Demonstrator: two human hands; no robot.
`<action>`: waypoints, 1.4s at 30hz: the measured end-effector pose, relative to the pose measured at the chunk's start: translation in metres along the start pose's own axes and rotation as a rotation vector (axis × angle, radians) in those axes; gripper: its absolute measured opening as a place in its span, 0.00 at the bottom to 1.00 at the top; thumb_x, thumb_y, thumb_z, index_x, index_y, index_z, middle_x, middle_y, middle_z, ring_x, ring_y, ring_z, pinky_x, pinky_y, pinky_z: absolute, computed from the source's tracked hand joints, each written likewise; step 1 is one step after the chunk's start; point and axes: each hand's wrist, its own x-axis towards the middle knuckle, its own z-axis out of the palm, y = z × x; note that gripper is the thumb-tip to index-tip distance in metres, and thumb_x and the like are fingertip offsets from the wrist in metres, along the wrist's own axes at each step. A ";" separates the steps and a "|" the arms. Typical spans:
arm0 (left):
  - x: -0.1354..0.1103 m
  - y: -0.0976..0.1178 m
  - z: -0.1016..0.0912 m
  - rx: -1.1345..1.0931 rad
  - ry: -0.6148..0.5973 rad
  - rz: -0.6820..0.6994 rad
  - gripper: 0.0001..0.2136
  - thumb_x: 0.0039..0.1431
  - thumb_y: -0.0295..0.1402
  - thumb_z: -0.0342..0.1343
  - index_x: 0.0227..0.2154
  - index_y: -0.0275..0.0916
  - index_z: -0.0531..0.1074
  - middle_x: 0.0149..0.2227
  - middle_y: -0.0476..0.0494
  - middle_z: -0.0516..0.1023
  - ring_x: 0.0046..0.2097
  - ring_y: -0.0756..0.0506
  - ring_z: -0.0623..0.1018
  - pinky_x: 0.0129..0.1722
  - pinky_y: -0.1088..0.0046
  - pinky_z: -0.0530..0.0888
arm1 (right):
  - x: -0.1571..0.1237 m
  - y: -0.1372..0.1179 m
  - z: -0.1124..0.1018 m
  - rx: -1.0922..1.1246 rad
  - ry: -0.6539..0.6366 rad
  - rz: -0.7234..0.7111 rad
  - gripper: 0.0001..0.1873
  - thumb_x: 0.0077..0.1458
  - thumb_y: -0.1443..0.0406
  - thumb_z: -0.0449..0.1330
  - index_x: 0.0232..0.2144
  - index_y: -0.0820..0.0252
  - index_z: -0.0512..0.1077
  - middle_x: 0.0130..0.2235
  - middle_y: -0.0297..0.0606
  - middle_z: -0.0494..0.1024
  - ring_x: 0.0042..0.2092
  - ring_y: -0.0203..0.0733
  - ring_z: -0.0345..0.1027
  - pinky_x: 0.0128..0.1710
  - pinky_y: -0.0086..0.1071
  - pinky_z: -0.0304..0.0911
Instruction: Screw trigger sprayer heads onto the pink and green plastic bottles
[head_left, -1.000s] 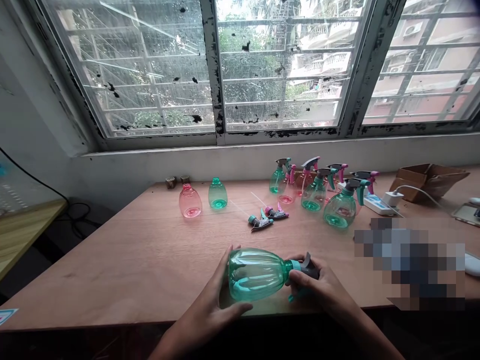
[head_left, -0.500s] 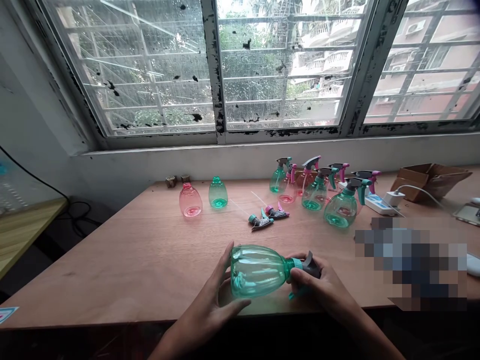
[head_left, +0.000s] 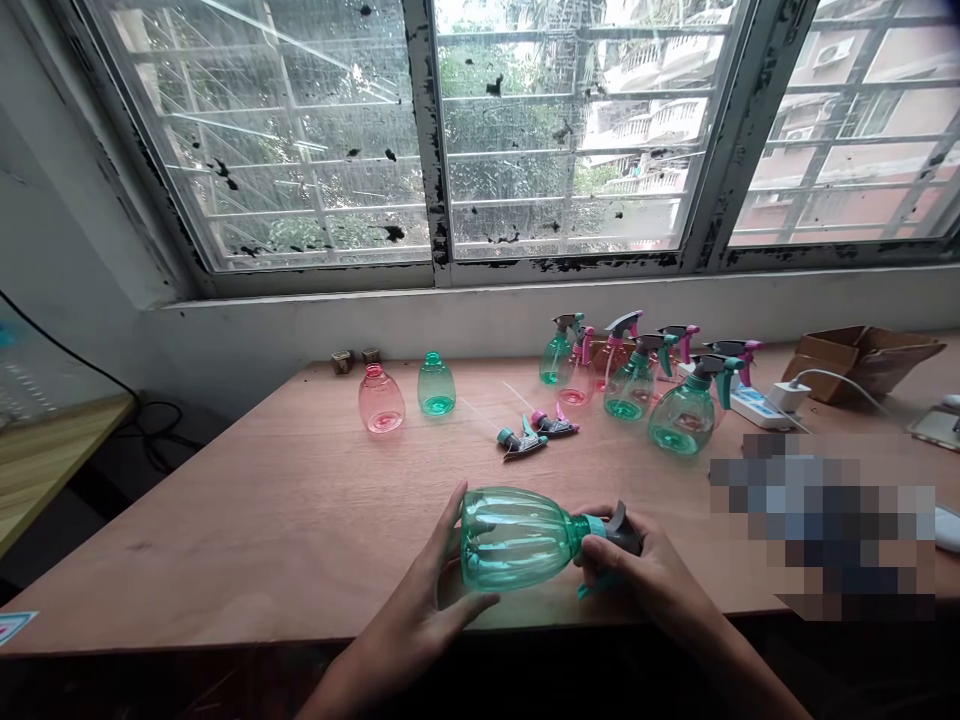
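At the desk's [head_left: 262, 520] front edge, the left hand [head_left: 420, 612] is still gripping the bottle [head_left: 516, 540], barely shifting it, while the right hand [head_left: 649, 585] is clasping its sprayer [head_left: 622, 522].

No text, label, brand or number legible: green spray bottle [head_left: 517, 540] shows no readable print, and the sticker [head_left: 13, 628] by the near left edge of the table [head_left: 300, 520] is too small to read.

One held sprayer [head_left: 517, 540], two bare bottles [head_left: 381, 400]
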 end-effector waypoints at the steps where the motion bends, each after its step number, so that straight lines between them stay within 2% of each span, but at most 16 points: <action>1: 0.000 0.001 0.000 0.001 0.000 -0.005 0.47 0.62 0.32 0.63 0.72 0.54 0.34 0.71 0.41 0.57 0.69 0.35 0.63 0.70 0.52 0.57 | 0.000 0.000 0.000 -0.006 -0.010 0.003 0.22 0.52 0.54 0.72 0.42 0.63 0.76 0.24 0.36 0.81 0.28 0.44 0.75 0.31 0.35 0.72; 4: 0.001 0.002 -0.001 -0.008 -0.004 -0.022 0.50 0.59 0.30 0.66 0.72 0.51 0.36 0.71 0.41 0.58 0.70 0.36 0.61 0.70 0.54 0.57 | 0.001 0.000 -0.001 -0.030 -0.034 0.007 0.22 0.53 0.54 0.71 0.43 0.63 0.75 0.25 0.36 0.82 0.29 0.44 0.75 0.33 0.35 0.72; 8: 0.002 0.001 -0.003 -0.041 -0.018 -0.020 0.44 0.62 0.33 0.63 0.72 0.49 0.40 0.72 0.40 0.56 0.69 0.34 0.62 0.68 0.53 0.61 | 0.001 -0.001 -0.002 -0.035 -0.038 0.004 0.22 0.54 0.54 0.71 0.44 0.63 0.75 0.25 0.35 0.81 0.28 0.42 0.75 0.32 0.33 0.71; 13: 0.002 0.000 -0.001 -0.032 0.005 0.000 0.45 0.63 0.32 0.63 0.72 0.55 0.37 0.72 0.42 0.56 0.69 0.35 0.63 0.69 0.52 0.59 | 0.001 0.000 -0.002 -0.028 -0.040 0.004 0.22 0.54 0.54 0.71 0.44 0.63 0.75 0.25 0.34 0.81 0.28 0.42 0.75 0.32 0.33 0.71; 16: 0.000 0.002 0.000 -0.027 0.000 -0.015 0.48 0.60 0.31 0.65 0.72 0.52 0.36 0.72 0.42 0.56 0.71 0.36 0.58 0.71 0.54 0.55 | 0.000 0.001 -0.002 -0.028 -0.024 -0.002 0.22 0.53 0.54 0.71 0.44 0.64 0.75 0.25 0.36 0.81 0.28 0.42 0.75 0.32 0.33 0.71; 18: 0.000 0.002 -0.001 -0.051 -0.020 -0.027 0.46 0.62 0.32 0.63 0.72 0.48 0.36 0.72 0.40 0.56 0.71 0.36 0.59 0.71 0.54 0.55 | 0.000 0.001 -0.002 -0.033 -0.022 -0.005 0.23 0.54 0.54 0.71 0.44 0.64 0.75 0.25 0.36 0.82 0.28 0.42 0.75 0.32 0.33 0.71; 20: 0.001 0.001 -0.002 -0.053 -0.036 -0.025 0.44 0.64 0.33 0.62 0.72 0.47 0.37 0.72 0.39 0.54 0.71 0.36 0.60 0.70 0.55 0.58 | 0.000 0.000 -0.002 -0.041 -0.026 -0.006 0.23 0.54 0.54 0.71 0.45 0.64 0.75 0.25 0.36 0.82 0.28 0.42 0.75 0.32 0.33 0.71; 23: 0.003 -0.002 -0.002 0.021 0.022 0.027 0.42 0.64 0.32 0.61 0.72 0.51 0.40 0.74 0.44 0.49 0.71 0.37 0.58 0.70 0.59 0.59 | 0.000 0.000 -0.002 -0.047 -0.031 -0.008 0.23 0.54 0.54 0.71 0.45 0.64 0.74 0.25 0.35 0.81 0.28 0.43 0.75 0.32 0.34 0.71; 26: 0.003 -0.004 0.000 0.022 0.034 0.045 0.42 0.65 0.31 0.60 0.72 0.54 0.38 0.73 0.45 0.53 0.70 0.39 0.61 0.70 0.58 0.58 | 0.000 0.000 -0.002 -0.057 -0.037 -0.012 0.23 0.54 0.54 0.71 0.45 0.64 0.74 0.25 0.35 0.81 0.29 0.43 0.76 0.33 0.34 0.72; 31: 0.002 0.000 -0.001 -0.005 0.047 -0.033 0.46 0.60 0.31 0.66 0.72 0.48 0.40 0.70 0.41 0.61 0.70 0.37 0.62 0.70 0.57 0.58 | -0.001 -0.002 -0.001 -0.068 -0.042 0.006 0.23 0.54 0.54 0.71 0.45 0.63 0.74 0.27 0.35 0.82 0.29 0.43 0.76 0.32 0.33 0.71; 35: 0.003 0.002 -0.002 -0.042 0.024 -0.031 0.44 0.61 0.32 0.65 0.72 0.49 0.43 0.71 0.43 0.58 0.70 0.38 0.62 0.68 0.62 0.62 | -0.002 -0.002 -0.002 -0.064 -0.046 0.017 0.23 0.54 0.54 0.71 0.45 0.62 0.74 0.27 0.34 0.81 0.29 0.42 0.75 0.32 0.33 0.71; 40: 0.004 0.002 -0.001 -0.049 0.016 -0.017 0.47 0.61 0.31 0.64 0.72 0.50 0.37 0.72 0.43 0.56 0.71 0.39 0.59 0.69 0.62 0.61 | -0.001 -0.001 -0.002 -0.089 -0.052 0.003 0.22 0.55 0.54 0.70 0.45 0.62 0.74 0.25 0.34 0.81 0.29 0.42 0.76 0.33 0.33 0.71; 42: 0.004 0.003 -0.001 -0.028 0.024 -0.017 0.47 0.60 0.31 0.66 0.72 0.49 0.38 0.72 0.42 0.57 0.71 0.38 0.59 0.69 0.62 0.59 | -0.001 -0.002 -0.002 -0.090 -0.047 0.002 0.22 0.54 0.54 0.70 0.45 0.62 0.74 0.25 0.34 0.81 0.28 0.42 0.75 0.33 0.32 0.70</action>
